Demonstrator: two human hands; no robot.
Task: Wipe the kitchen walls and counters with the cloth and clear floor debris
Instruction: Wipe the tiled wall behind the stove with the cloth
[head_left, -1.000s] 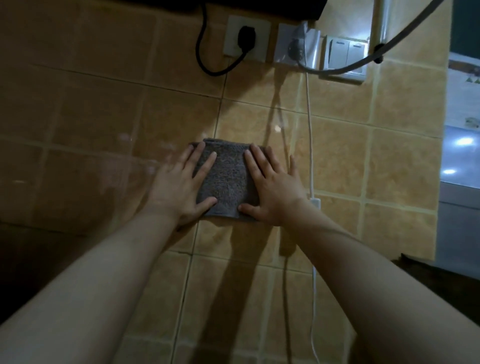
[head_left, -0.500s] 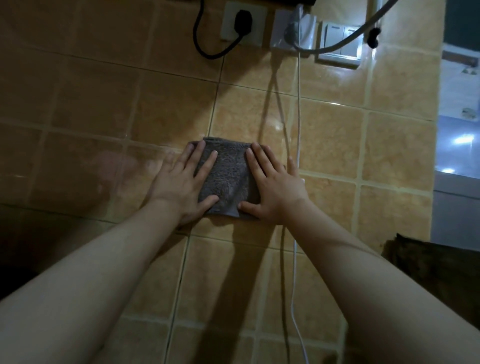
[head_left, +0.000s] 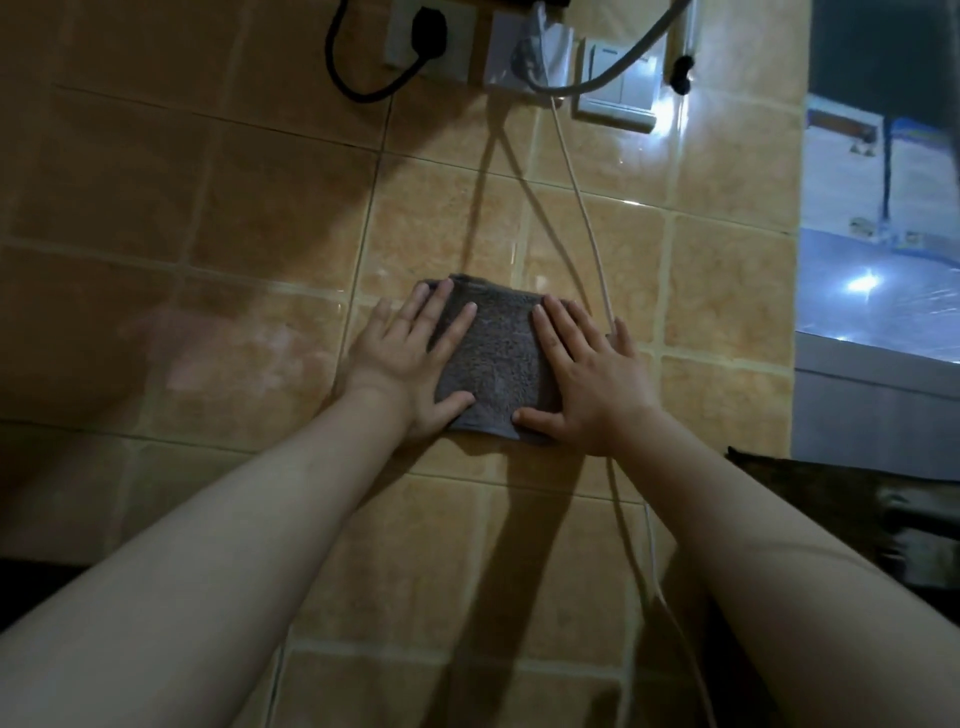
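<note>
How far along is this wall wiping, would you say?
Midway, at best. A pale smear on the tiles left of the cloth suggests that patch was wiped. Now the left hand and right hand press the cloth flat on the wall. The counters and the floor are barely in view, so they cannot be judged.

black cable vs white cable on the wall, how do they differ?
The black cable is thick and dark; the white cable is thin and pale. The black cable makes a short loop below its socket; the white cable hangs in a long run down the tiled wall, passing beside the cloth and under the right hand. Both start at the outlets at the top.
</note>
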